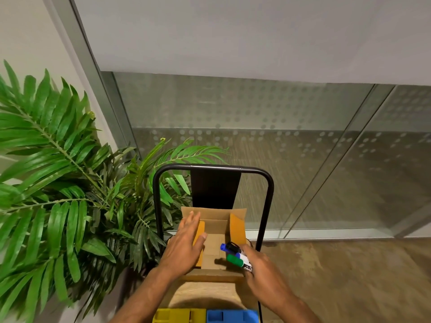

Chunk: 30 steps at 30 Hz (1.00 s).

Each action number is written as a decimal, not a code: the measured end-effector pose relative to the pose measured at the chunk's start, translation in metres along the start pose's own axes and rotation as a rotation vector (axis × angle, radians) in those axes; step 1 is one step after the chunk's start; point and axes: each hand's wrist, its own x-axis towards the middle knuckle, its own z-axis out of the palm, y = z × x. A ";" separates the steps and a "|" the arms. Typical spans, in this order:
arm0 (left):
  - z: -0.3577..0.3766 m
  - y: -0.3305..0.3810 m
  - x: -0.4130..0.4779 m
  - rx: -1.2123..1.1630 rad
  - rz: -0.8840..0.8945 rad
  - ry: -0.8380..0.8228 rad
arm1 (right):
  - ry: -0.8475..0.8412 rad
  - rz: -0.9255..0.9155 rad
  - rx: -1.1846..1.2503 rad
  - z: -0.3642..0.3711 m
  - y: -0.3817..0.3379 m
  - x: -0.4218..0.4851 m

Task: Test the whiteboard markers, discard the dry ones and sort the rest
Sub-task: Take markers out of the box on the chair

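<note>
An open cardboard box (215, 229) stands on a chair seat in front of me. My left hand (184, 243) lies flat with straight fingers on the box's left flap, pressing it outward. My right hand (261, 264) grips a bundle of whiteboard markers (235, 255) over the right side of the box's opening. Blue, black and green caps stick out of the fist toward the left. The marker bodies are mostly hidden inside the hand. The inside of the box looks bare where I can see it.
The chair's black metal back (214, 183) rises behind the box. A yellow tray (179, 315) and a blue tray (233, 315) sit at the near edge. A large green plant (58, 171) crowds the left. A frosted glass wall (279, 136) stands behind.
</note>
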 end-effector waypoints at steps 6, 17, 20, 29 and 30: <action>-0.012 -0.001 -0.042 0.110 0.063 -0.356 | -0.128 0.002 -0.019 -0.001 0.004 0.025; 0.005 0.004 -0.044 0.394 0.118 0.001 | 0.128 0.014 -0.098 -0.010 -0.004 0.012; 0.019 -0.001 -0.034 0.433 0.143 0.125 | 0.200 -0.001 -0.092 -0.006 -0.016 0.001; 0.039 -0.002 -0.023 0.499 -0.007 0.003 | 0.156 -0.154 -0.220 0.021 -0.021 0.007; 0.041 -0.004 -0.025 0.429 0.007 0.032 | 0.168 -0.163 -0.226 0.024 -0.020 0.008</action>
